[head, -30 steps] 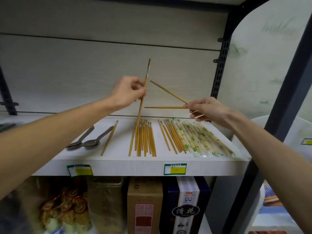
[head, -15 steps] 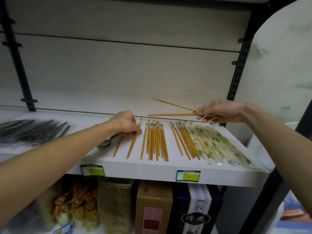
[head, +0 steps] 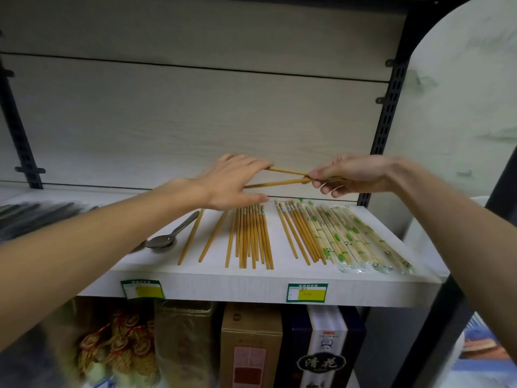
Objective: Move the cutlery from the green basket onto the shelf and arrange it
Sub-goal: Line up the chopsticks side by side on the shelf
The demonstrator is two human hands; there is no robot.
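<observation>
- R hand (head: 353, 175) pinches two chopsticks (head: 282, 177) above shelf (head: 251, 284).
- L hand (head: 233, 183) fingers spread, at upper stick's tip; contact unclear.
- Other chopsticks (head: 251, 236) lie on shelf w/ spoon (head: 167, 236).

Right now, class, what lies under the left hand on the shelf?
Under the left hand, loose wooden chopsticks lie on the shelf; their far tips are covered by the palm.
</observation>
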